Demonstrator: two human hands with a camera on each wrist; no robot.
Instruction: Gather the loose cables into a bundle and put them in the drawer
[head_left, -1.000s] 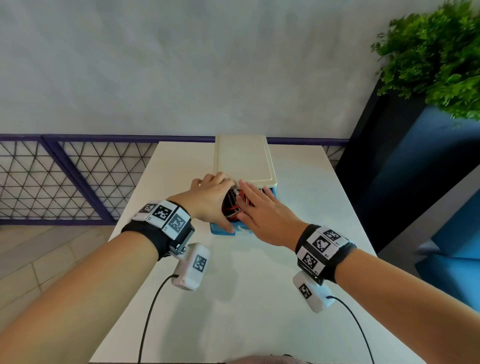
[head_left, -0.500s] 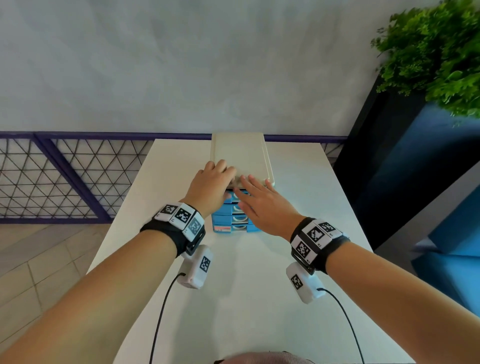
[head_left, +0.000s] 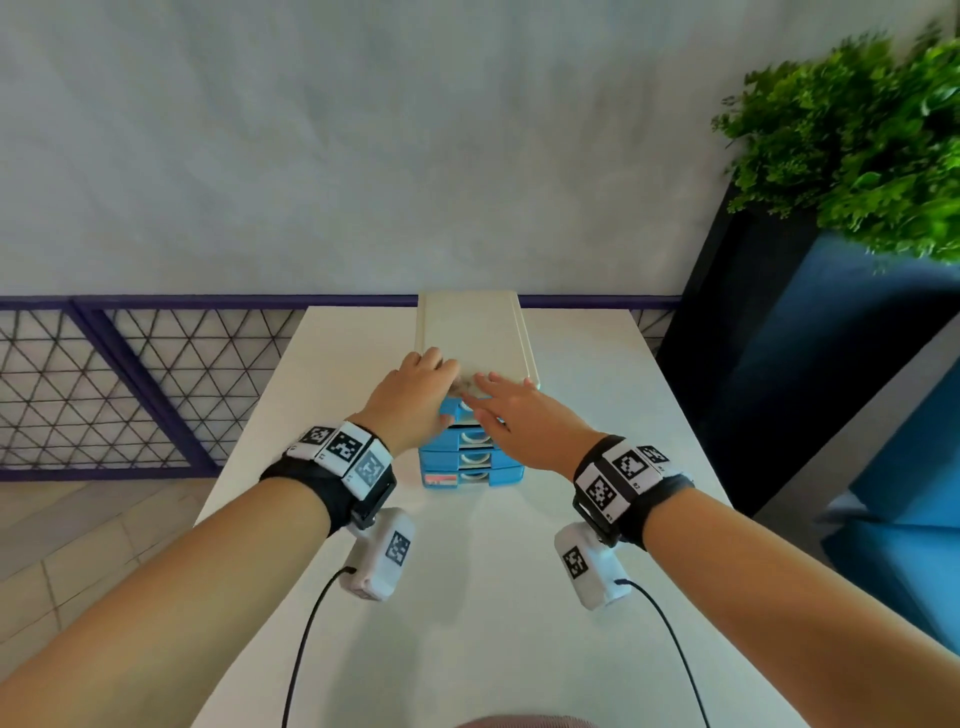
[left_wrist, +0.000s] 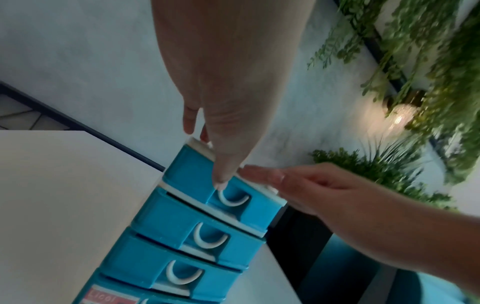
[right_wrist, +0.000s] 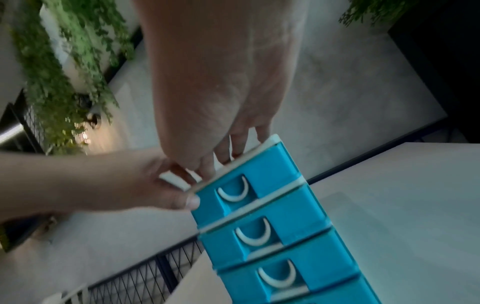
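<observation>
A small blue drawer unit (head_left: 470, 467) with a white top (head_left: 472, 332) stands at the far middle of the white table (head_left: 467, 623). Its top drawer (left_wrist: 233, 203) (right_wrist: 246, 185) sits pushed in, level with the several drawers below. No cables show in any view. My left hand (head_left: 415, 395) (left_wrist: 226, 123) holds the unit's top front left corner, with fingers curled over the white top and the thumb on the top drawer's front. My right hand (head_left: 509, 410) (right_wrist: 221, 102) lies with straight fingers on the top's front edge, holding nothing.
A purple railing with wire mesh (head_left: 104, 389) runs behind and left of the table. A green plant (head_left: 857, 145) on a dark planter and blue seating stand at the right. Two thin black leads hang from the wrist cameras over the table's near part.
One second ago the top drawer stood open with red and black cables inside, and both hands were at it. It has slid shut, and both hands have moved up onto the unit's top front edge.
</observation>
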